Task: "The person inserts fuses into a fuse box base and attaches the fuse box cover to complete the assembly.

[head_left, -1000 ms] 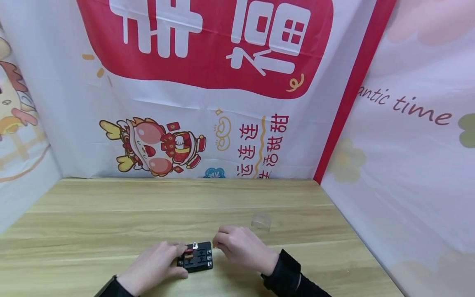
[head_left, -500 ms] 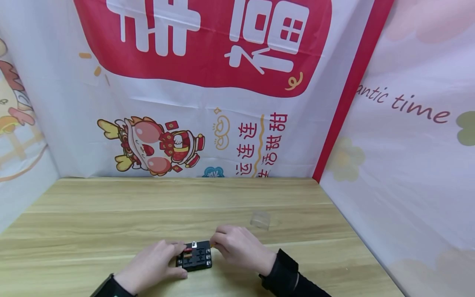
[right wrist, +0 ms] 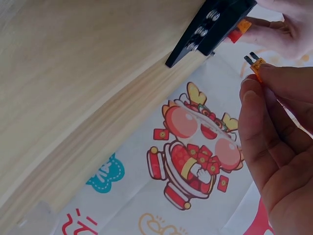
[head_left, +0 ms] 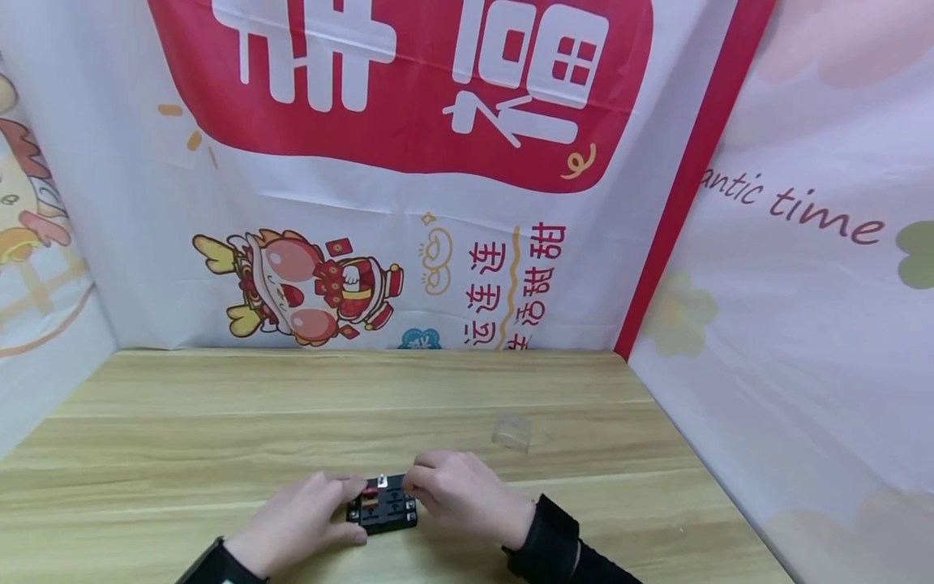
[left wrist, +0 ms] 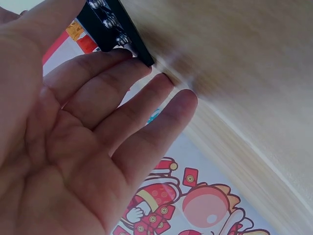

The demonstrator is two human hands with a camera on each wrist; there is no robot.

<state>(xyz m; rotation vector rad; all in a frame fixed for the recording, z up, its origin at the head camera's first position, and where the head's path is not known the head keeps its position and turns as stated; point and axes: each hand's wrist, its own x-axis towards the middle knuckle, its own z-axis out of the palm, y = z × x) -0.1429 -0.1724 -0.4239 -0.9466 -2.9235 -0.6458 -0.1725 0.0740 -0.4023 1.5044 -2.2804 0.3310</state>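
Note:
A black fuse block [head_left: 392,516] with metal screw terminals lies on the table, with a red blade fuse [right wrist: 235,35] and an orange one [right wrist: 245,24] seated side by side in it. My left hand [head_left: 295,515] grips the block's left side, thumb at the near edge and fingers at the far edge. In the left wrist view, fingertips [left wrist: 139,63] touch the block's edge. Between thumb and index finger my right hand [head_left: 467,496] pinches another orange blade fuse [right wrist: 257,67], its two prongs pointing towards the block. In the head view that fuse is hidden behind the fingers.
A clear plastic cover [head_left: 512,434] lies on the wooden table [head_left: 219,422] beyond my right hand. Printed cloth walls [head_left: 496,268] stand along the table's back and sides.
My right hand has moved left with the orange blade fuse, from beside the fuse block to over its right far corner. The left hand stays on the block.

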